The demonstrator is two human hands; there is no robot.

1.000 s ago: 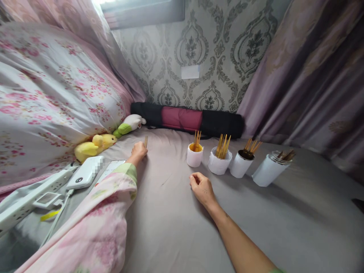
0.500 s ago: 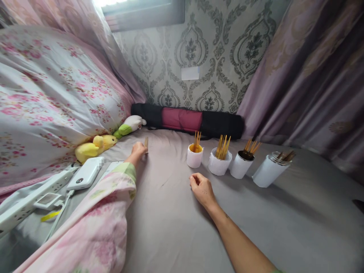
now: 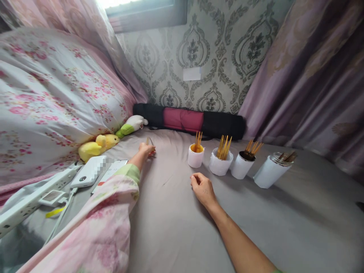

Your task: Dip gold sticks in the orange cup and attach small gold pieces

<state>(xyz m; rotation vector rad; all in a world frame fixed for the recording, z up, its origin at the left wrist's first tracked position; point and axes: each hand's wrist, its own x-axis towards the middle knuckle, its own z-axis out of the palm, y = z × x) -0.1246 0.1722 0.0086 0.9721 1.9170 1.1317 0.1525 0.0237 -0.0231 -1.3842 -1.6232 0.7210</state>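
Note:
My left hand [image 3: 146, 149] reaches far out over the grey sheet, its fingers closed around a few thin wooden sticks [image 3: 147, 140] whose tips stand up above it. The hand hides their lower part. My right hand [image 3: 202, 186] rests on the sheet, loosely curled with thumb and forefinger together, and nothing shows in it. Just beyond it stands a white-wrapped cup [image 3: 196, 158] with a yellow inside and several sticks. To its right are a wider white cup [image 3: 221, 165], a dark-lined white cup [image 3: 241, 168] and a white-wrapped glass jar [image 3: 266, 175], each holding sticks.
A black and red roll bag [image 3: 183, 119] lies along the wall. On the left are plush toys [image 3: 98, 146], a white power bank [image 3: 88, 172], a phone [image 3: 112, 172] and a power strip [image 3: 34, 201] with a cable. A floral quilt [image 3: 57, 98] rises behind them.
My left hand has turned over and shifted slightly right, its fingers now on the right side and the sticks showing above it. My right hand stays in place. The view has shifted slightly.

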